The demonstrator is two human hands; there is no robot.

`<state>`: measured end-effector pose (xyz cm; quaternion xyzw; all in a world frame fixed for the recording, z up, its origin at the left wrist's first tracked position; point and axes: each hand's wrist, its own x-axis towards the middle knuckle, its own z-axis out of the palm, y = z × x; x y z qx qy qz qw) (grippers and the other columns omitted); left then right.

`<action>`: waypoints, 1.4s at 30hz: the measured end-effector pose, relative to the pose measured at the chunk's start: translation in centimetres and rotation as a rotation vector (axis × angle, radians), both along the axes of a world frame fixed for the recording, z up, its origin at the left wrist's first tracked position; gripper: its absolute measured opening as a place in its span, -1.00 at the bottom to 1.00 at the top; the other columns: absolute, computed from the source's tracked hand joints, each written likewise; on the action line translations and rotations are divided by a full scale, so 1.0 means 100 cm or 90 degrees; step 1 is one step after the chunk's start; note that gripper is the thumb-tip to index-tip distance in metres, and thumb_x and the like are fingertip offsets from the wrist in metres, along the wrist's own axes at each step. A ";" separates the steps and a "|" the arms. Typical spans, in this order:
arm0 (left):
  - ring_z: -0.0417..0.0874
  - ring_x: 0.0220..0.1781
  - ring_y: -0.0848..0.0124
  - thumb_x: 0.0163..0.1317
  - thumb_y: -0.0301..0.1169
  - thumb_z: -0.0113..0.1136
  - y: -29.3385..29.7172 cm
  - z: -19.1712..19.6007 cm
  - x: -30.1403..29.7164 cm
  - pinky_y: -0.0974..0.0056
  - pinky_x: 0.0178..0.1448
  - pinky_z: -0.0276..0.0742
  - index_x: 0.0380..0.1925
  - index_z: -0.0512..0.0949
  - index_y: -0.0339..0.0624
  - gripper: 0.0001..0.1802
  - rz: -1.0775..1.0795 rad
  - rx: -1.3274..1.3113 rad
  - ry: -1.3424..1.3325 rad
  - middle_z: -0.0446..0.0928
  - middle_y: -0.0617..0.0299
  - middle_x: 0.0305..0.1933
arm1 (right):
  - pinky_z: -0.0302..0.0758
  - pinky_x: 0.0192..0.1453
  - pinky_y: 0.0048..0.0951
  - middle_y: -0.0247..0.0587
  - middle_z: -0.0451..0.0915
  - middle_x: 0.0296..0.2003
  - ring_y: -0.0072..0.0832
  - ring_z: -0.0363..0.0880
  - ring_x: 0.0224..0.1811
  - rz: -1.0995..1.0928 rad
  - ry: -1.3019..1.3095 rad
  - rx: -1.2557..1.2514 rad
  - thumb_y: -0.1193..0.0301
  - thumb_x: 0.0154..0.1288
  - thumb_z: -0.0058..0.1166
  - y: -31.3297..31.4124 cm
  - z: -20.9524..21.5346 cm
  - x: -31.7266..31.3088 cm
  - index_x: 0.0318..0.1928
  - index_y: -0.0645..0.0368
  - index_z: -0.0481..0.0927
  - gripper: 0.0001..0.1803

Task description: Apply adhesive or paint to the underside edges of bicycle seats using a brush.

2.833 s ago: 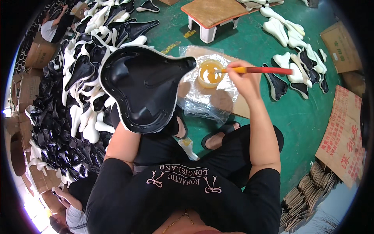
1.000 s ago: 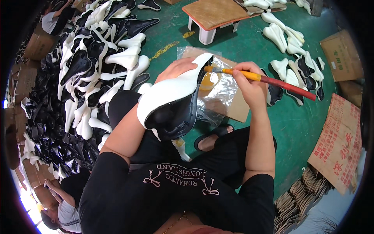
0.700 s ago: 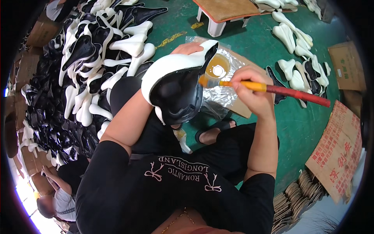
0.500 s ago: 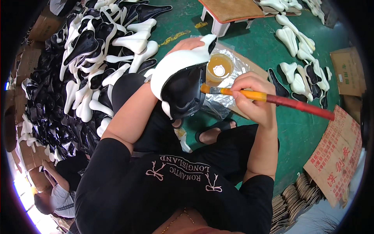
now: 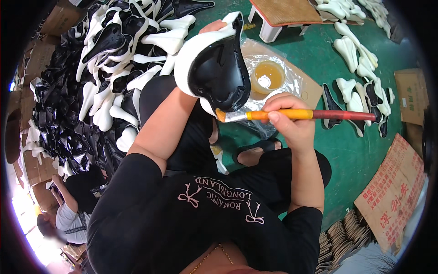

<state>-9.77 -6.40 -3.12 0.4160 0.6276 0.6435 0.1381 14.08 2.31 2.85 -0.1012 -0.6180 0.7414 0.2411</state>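
Beside saddle (image 5: pixel 214 68): glue bowl (image 5: pixel 267 76), stool (image 5: pixel 285 13), saddle pile (image 5: pixel 105 68).

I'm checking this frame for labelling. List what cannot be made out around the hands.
- Head view: left hand mostly hidden behind the saddle shell; only fingertips show.
- Brush bristle tip meets the shell's rim; any glue film is too small to tell.
- Glue cup depth blurred by crinkled plastic wrap.
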 end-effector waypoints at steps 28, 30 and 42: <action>0.50 0.12 0.02 -0.20 -0.48 0.17 -0.037 0.063 -0.074 0.09 0.24 0.41 -0.02 0.53 -0.22 -0.43 0.149 -0.211 0.571 0.50 0.00 0.05 | 0.53 -0.25 -0.48 -0.20 0.66 -0.40 -0.48 0.64 -0.34 -0.207 -0.281 0.387 0.40 0.21 0.23 0.072 -0.064 -0.003 -0.22 0.24 0.64 -0.82; 0.50 0.08 0.02 -0.20 -0.46 0.15 -0.041 0.069 -0.069 0.08 0.22 0.41 -0.05 0.55 -0.20 -0.45 0.150 -0.268 0.665 0.51 0.02 0.00 | 0.51 -0.26 -0.50 -0.22 0.65 -0.44 -0.51 0.62 -0.36 -0.272 -0.240 0.371 0.42 0.19 0.23 0.076 -0.060 -0.002 -0.23 0.24 0.65 -0.83; 0.53 -0.01 0.11 -0.22 -0.50 0.14 -0.010 0.066 0.005 0.11 0.12 0.43 -0.14 0.56 -0.22 -0.52 0.069 -0.261 0.726 0.51 0.10 -0.13 | 0.51 -0.08 -0.49 -0.18 0.61 -0.22 -0.44 0.60 -0.18 -0.211 0.024 0.414 0.58 0.18 0.22 0.051 -0.010 -0.006 -0.23 0.26 0.64 -0.87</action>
